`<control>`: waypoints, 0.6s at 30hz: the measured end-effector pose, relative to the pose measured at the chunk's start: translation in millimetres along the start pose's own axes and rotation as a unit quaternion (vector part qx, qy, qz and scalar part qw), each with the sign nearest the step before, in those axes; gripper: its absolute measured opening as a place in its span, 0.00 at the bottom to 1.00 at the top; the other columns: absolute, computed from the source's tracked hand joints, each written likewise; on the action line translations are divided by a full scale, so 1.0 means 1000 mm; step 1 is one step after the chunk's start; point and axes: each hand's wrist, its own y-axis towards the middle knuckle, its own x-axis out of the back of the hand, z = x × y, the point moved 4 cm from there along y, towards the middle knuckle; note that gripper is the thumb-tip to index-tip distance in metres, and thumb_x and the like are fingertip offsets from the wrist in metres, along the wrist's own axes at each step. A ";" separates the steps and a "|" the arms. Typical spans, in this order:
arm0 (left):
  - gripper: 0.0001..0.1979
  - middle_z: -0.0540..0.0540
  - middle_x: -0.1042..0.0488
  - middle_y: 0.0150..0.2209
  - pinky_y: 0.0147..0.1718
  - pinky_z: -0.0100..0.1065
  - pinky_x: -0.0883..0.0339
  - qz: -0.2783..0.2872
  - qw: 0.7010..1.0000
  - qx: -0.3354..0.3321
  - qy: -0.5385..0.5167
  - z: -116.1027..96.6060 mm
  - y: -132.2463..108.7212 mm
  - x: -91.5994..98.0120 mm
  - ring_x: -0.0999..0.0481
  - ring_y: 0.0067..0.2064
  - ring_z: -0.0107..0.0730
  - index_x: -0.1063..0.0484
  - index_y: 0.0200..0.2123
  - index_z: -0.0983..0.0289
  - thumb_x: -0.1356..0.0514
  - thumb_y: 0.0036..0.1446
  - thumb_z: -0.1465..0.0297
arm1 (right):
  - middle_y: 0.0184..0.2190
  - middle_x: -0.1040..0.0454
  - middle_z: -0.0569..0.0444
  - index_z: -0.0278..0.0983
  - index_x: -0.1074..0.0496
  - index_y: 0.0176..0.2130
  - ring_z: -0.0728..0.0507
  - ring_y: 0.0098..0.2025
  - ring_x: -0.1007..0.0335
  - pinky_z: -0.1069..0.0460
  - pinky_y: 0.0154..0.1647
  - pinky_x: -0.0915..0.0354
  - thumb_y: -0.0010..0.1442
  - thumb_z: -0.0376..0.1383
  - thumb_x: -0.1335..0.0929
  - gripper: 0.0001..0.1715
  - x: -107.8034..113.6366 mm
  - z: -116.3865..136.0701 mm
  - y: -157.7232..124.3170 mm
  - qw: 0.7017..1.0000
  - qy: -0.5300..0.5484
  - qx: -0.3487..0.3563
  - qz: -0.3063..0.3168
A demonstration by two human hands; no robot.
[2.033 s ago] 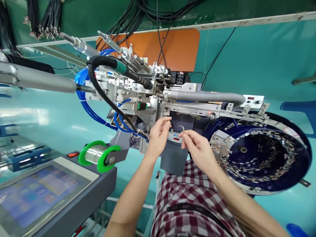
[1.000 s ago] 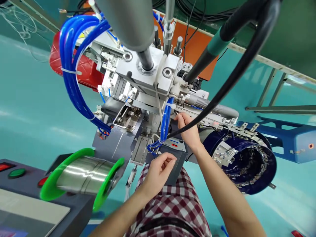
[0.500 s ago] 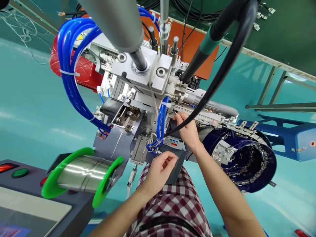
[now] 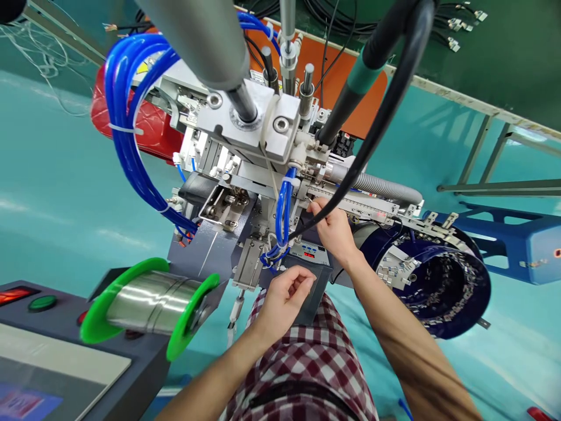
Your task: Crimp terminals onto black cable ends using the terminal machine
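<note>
My right hand [image 4: 333, 229] is closed in a pinch at the near side of the metal feed track [image 4: 350, 202]. A tiny light-coloured piece shows at its fingertips, too small to name. My left hand [image 4: 286, 299] hovers in front of the control box [image 4: 310, 252] with a red digit display, its fingers curled and the thumb against them. Whatever it may hold is hidden. Above and left of my hands stands the machine's metal press head [image 4: 249, 126], with a bundle of blue air tubes [image 4: 284, 213] hanging down. A black cable [image 4: 372, 152] crosses in front of the right fingertips.
A dark blue feeder bowl [image 4: 438, 286] with many small metal parts sits at the right. On the left are a green-flanged spool of solder-like wire [image 4: 146, 304] and a grey console [image 4: 87, 351]. Behind it lie a red cushioned seat [image 4: 144, 126] and a blue stool [image 4: 517, 245].
The view has shifted slightly. Both hands keep nearly the same place and pose, the right still pinching at the track.
</note>
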 end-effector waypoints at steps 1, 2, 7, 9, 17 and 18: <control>0.13 0.52 0.29 0.31 0.33 0.28 0.37 0.001 1.000 -0.001 0.002 0.000 0.000 0.000 0.31 0.34 0.29 0.29 0.37 0.64 0.46 0.63 0.60 | 0.29 0.27 0.54 0.39 0.30 0.33 0.45 0.31 0.33 0.52 0.35 0.42 0.68 0.42 0.41 0.17 0.000 0.000 0.001 1.000 0.005 0.002 0.002; 0.13 0.52 0.29 0.31 0.33 0.28 0.37 0.003 1.000 -0.002 0.004 0.000 -0.001 0.000 0.30 0.34 0.29 0.29 0.37 0.64 0.46 0.63 0.60 | 0.29 0.27 0.54 0.39 0.30 0.33 0.45 0.31 0.33 0.52 0.35 0.41 0.68 0.42 0.41 0.17 0.000 0.000 0.002 1.000 0.011 0.004 0.003; 0.12 0.51 0.30 0.31 0.34 0.28 0.38 0.005 1.000 -0.005 0.003 -0.001 -0.002 0.000 0.31 0.34 0.28 0.29 0.37 0.64 0.47 0.64 0.62 | 0.29 0.27 0.54 0.38 0.28 0.35 0.45 0.30 0.33 0.52 0.34 0.42 0.68 0.42 0.41 0.17 -0.001 0.000 0.003 1.000 0.022 0.001 0.007; 0.12 0.51 0.30 0.31 0.34 0.28 0.38 0.006 1.000 -0.005 0.003 -0.002 -0.003 0.000 0.31 0.34 0.28 0.29 0.38 0.64 0.47 0.64 0.62 | 0.27 0.27 0.55 0.38 0.28 0.35 0.46 0.29 0.34 0.52 0.33 0.43 0.68 0.42 0.41 0.17 -0.001 -0.001 0.002 1.000 0.024 -0.004 0.006; 0.12 0.50 0.31 0.31 0.34 0.28 0.39 0.006 1.000 0.003 0.005 0.001 -0.004 0.002 0.32 0.35 0.28 0.29 0.37 0.63 0.47 0.64 0.61 | 0.27 0.28 0.56 0.38 0.30 0.33 0.47 0.27 0.36 0.53 0.33 0.44 0.68 0.41 0.41 0.16 -0.003 -0.002 -0.001 0.999 0.030 0.005 -0.023; 0.12 0.50 0.31 0.31 0.34 0.28 0.39 0.006 1.000 0.004 0.006 0.001 -0.004 0.002 0.32 0.35 0.29 0.29 0.37 0.63 0.47 0.64 0.61 | 0.27 0.28 0.56 0.38 0.30 0.33 0.47 0.27 0.37 0.53 0.32 0.44 0.68 0.41 0.41 0.16 -0.003 -0.002 -0.001 0.999 0.029 0.005 -0.025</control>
